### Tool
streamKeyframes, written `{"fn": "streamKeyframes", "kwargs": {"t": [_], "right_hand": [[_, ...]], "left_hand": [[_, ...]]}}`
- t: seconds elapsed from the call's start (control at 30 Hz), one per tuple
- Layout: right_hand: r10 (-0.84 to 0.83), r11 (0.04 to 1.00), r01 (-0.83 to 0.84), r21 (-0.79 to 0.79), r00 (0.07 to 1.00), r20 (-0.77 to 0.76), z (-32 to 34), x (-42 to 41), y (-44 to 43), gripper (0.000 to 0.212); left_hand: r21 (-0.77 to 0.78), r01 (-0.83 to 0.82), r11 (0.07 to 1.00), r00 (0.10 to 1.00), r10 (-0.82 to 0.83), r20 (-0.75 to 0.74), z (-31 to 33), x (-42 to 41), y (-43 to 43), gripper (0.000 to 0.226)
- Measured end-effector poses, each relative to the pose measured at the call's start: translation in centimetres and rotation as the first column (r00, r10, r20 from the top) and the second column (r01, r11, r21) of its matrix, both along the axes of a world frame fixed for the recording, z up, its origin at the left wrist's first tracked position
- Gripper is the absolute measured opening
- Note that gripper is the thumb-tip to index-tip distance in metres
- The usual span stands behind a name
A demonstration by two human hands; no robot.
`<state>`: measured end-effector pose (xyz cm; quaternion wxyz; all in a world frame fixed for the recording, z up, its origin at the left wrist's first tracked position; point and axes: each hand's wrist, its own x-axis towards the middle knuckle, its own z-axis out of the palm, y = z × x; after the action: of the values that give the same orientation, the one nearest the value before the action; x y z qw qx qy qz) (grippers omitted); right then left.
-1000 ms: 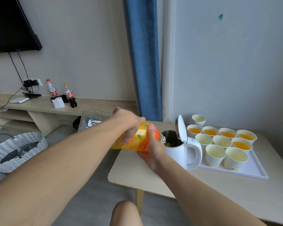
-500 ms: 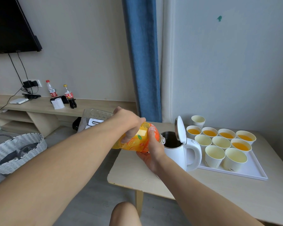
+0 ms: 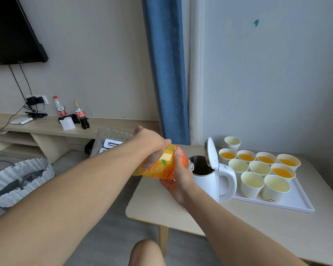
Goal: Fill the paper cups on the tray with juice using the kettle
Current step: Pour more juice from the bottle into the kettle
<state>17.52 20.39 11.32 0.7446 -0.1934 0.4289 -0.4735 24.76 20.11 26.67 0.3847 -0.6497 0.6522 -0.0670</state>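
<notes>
An orange juice bottle [image 3: 161,168] lies nearly level, its open neck over the mouth of the white kettle [image 3: 210,179], whose lid stands up. My left hand [image 3: 152,144] grips the bottle from above. My right hand [image 3: 178,181] holds it from below near the neck. Right of the kettle a white tray [image 3: 300,201] carries several paper cups [image 3: 251,184]; several hold orange juice, the nearer ones look empty.
A small stack of spare cups [image 3: 232,143] stands behind the tray by the wall. The table's left edge [image 3: 135,212] is just below my hands. A woven basket [image 3: 19,179] sits on the floor at left. Two bottles [image 3: 81,116] stand on the low shelf.
The bottle stays tilted over the kettle with both hands on it. The view has shifted slightly; nothing else has moved.
</notes>
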Motion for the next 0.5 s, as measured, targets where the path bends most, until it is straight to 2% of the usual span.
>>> {"fn": "streamKeyframes", "kwargs": {"t": [0.5], "right_hand": [[0.001,1.0,-0.001,-0.001,1.0,0.027,0.22,-0.24,0.12,0.084]], "left_hand": [[0.013,0.001,1.0,1.0,-0.001,0.027,-0.2,-0.2,-0.57,0.123]]}}
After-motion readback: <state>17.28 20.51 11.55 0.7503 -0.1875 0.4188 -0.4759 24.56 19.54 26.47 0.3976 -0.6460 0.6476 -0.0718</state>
